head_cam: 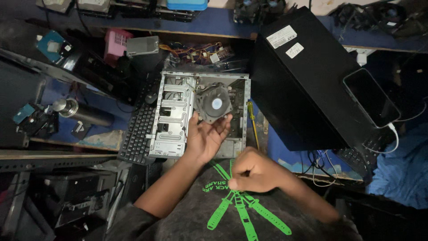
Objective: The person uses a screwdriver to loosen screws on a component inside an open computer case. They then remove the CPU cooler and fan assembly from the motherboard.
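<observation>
Blue worktop (285, 154) is crowded. Round cooler fan (214, 103) is held by the half-open left hand (206, 136) over the open computer case (178, 116); it could be dropped. Right hand (254, 172) is fisted, seemingly empty.

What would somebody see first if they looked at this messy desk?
Probably the open computer case in the middle of the desk, with the round cooler fan held over it by the left hand. The right hand is a closed fist near the person's shirt. To the right lies a big black tower with a phone on it.
</observation>
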